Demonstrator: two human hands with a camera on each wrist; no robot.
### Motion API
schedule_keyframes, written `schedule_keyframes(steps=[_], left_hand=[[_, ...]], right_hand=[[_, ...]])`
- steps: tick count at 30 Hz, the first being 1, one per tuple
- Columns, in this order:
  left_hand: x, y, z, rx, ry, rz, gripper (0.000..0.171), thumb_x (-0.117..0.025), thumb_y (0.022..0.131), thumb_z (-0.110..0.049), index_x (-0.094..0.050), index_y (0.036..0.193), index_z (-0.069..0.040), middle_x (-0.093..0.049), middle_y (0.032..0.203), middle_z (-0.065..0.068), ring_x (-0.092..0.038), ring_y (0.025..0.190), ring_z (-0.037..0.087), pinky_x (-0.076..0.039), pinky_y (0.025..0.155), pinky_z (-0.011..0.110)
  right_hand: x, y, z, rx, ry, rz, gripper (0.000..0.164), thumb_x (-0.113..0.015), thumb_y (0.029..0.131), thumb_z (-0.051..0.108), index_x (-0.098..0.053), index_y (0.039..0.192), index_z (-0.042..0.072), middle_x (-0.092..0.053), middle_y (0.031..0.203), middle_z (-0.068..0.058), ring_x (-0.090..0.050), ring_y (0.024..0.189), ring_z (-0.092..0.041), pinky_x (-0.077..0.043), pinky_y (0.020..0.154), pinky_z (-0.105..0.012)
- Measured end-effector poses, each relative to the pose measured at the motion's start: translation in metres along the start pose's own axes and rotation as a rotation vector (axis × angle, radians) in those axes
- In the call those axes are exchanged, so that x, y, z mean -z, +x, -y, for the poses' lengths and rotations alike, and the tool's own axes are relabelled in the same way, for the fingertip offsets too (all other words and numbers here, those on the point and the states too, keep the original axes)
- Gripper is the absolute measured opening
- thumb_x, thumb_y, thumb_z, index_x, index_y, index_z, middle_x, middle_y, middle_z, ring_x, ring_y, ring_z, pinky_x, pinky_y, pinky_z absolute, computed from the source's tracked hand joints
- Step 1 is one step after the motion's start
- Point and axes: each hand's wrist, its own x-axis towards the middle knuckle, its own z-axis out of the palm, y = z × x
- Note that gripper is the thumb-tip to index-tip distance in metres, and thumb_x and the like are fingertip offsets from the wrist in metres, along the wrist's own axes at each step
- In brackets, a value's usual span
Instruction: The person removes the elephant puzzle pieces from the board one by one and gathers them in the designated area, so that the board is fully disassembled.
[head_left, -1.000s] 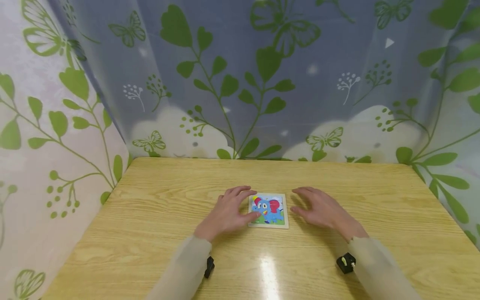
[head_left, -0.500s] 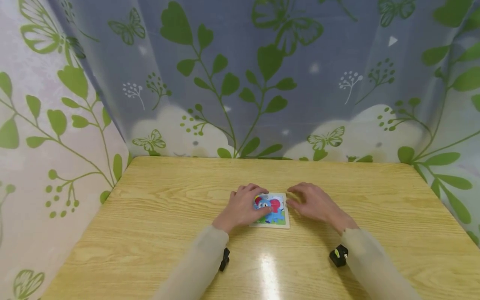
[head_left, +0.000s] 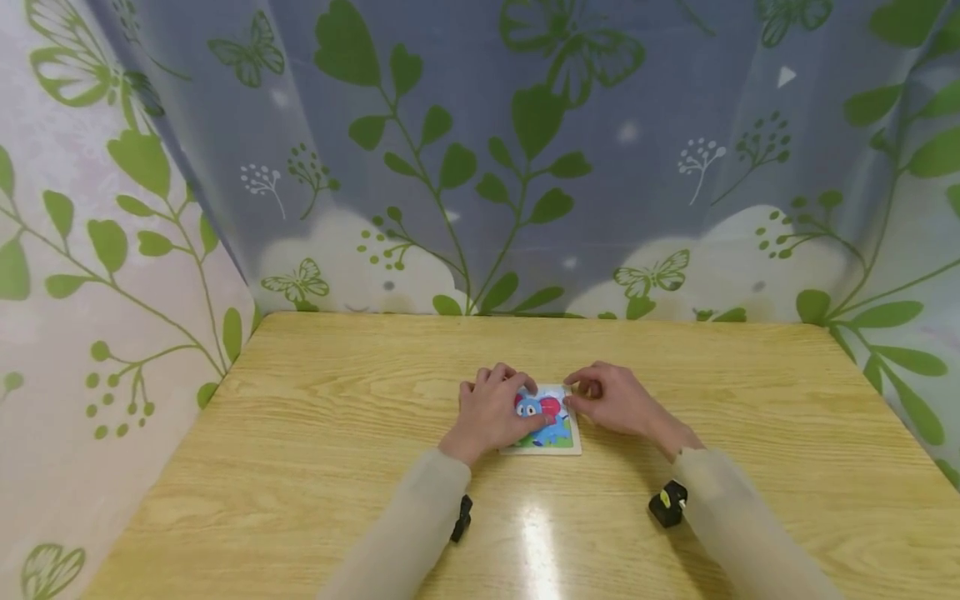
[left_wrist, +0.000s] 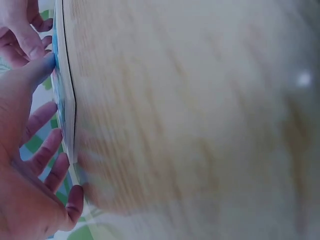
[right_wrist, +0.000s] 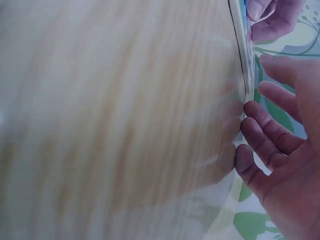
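Note:
A square picture puzzle [head_left: 560,435] with a blue, red-eared elephant and a pale frame lies flat on the table. My left hand [head_left: 491,410] covers its left part. In the left wrist view the left thumb [left_wrist: 42,67] touches the puzzle's face, while the other fingers spread loosely by its far side. At the puzzle's upper right corner is my right hand [head_left: 618,402], thumb and index finger apart and close to the edge. The right wrist view has its lower fingertips [right_wrist: 246,156] resting on the tabletop. Whether the right thumb touches the puzzle I cannot tell.
The wood-grain table [head_left: 337,500] spreads out around the puzzle. Behind it hangs a blue-grey curtain [head_left: 637,167] with green leaves and butterflies. Black wrist cameras [head_left: 462,518] sit under both sleeves. Light glares on the table's near part.
Both hands have moved inward: the left went right, further over the puzzle, and the right went left to its upper right corner. The puzzle has hardly moved.

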Motion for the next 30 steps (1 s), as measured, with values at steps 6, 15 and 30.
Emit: schedule_keyframes(steps=[6, 15, 30], left_hand=[[-0.0019, 0.0016, 0.0033, 0.006, -0.025, 0.004, 0.044, -0.069, 0.089, -0.062, -0.066, 0.12, -0.032, -0.054, 0.138, 0.001, -0.046, 0.123, 0.03, -0.035, 0.098, 0.054], [-0.0047, 0.004, 0.008, 0.03, -0.158, 0.036, 0.042, -0.072, 0.088, -0.058, -0.064, 0.121, -0.032, -0.049, 0.139, 0.004, -0.041, 0.125, 0.034, -0.029, 0.097, 0.057], [-0.0039, 0.0037, 0.008, 0.042, -0.184, 0.035, 0.042, -0.073, 0.088, -0.056, -0.064, 0.121, -0.031, -0.048, 0.14, 0.005, -0.041, 0.125, 0.035, -0.029, 0.095, 0.054]], right_hand=[[0.0002, 0.0013, 0.0023, -0.013, 0.022, 0.021, 0.026, -0.073, 0.093, 0.02, -0.075, 0.115, 0.008, -0.067, 0.096, -0.005, -0.054, 0.077, -0.013, -0.046, 0.068, -0.027], [-0.0026, 0.0014, 0.0012, -0.029, 0.038, 0.033, 0.027, -0.076, 0.092, 0.021, -0.076, 0.114, 0.007, -0.066, 0.099, -0.008, -0.052, 0.078, -0.014, -0.044, 0.068, -0.028], [-0.0041, 0.0041, 0.0056, -0.07, 0.061, 0.012, 0.024, -0.078, 0.09, 0.02, -0.076, 0.109, 0.006, -0.067, 0.099, -0.008, -0.054, 0.082, -0.016, -0.045, 0.073, -0.03]])
